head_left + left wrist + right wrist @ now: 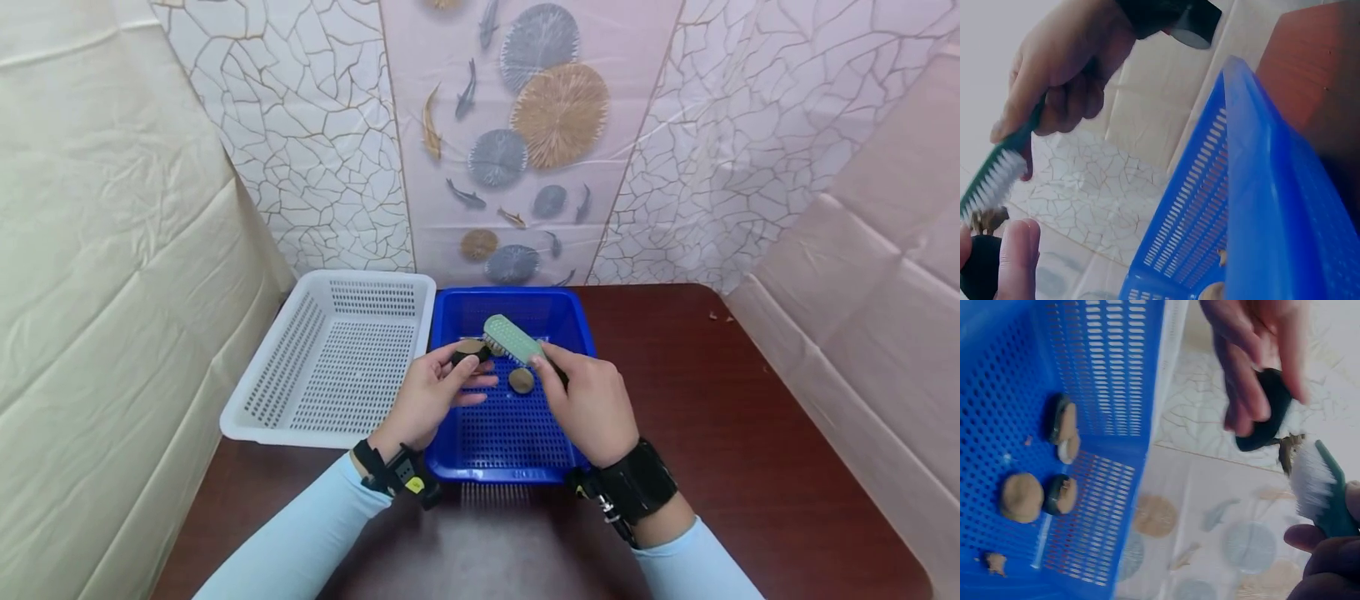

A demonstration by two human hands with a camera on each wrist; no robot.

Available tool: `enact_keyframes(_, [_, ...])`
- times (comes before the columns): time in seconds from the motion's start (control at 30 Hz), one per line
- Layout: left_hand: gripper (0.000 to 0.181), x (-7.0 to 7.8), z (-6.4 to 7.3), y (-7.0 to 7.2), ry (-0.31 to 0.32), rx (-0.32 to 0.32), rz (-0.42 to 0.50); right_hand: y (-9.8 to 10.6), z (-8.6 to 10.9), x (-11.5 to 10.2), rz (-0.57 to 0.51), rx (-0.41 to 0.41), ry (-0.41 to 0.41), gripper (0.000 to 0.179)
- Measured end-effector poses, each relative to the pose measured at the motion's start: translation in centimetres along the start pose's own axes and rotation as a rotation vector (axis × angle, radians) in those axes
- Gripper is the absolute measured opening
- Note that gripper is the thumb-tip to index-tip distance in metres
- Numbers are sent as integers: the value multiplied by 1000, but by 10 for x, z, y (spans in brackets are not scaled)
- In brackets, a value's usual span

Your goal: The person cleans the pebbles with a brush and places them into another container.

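My left hand (pixel 423 396) holds a dark, smooth, rounded stone (pixel 469 357) over the blue basket (pixel 502 477), a brown muddy layer on its top. My right hand (pixel 596 408) grips a green scrubbing brush (pixel 512 338) by its handle, white bristles facing down and toward the stone. In the right wrist view, a brown clump (pixel 1288 452) sits between the stone and the bristles (pixel 1311 481). Inside the basket lie several mud-coated stones, among them a round tan one (pixel 1022 497) and a dark one (pixel 1060 494) with brown on one face.
A white perforated basket (pixel 255 435) stands left of the blue one on the dark reddish-brown table (pixel 675 375). A small brown crumb (pixel 995 563) lies on the blue basket's floor. Patterned cloths (pixel 300 125) hang behind, with cream drapes (pixel 97 250) at the sides.
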State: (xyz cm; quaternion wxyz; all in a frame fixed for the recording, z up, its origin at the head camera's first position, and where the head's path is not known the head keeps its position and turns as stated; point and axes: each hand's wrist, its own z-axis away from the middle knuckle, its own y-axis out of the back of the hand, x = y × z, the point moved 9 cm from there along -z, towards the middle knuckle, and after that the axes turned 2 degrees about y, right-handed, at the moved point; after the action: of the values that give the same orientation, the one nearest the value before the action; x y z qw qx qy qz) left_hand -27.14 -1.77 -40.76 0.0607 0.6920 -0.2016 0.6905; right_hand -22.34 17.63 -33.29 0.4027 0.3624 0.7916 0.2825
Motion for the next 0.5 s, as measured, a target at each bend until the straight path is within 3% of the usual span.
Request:
enact_keyframes(0.13, [44,1,1,-2,-20,-16,34,-6,0,12,93,-54,-54,38])
enact_keyframes(0.23, [44,2,3,0,-34,0,27,0,-1,21,165,-26,-87,38])
enact_keyframes(0.37, [47,1,5,2,-30,8,1,12,-2,7,81,46,-12,36])
enact_keyframes(0.5, [54,1,6,-1,-21,-18,9,1,-5,3,16,-36,12,37])
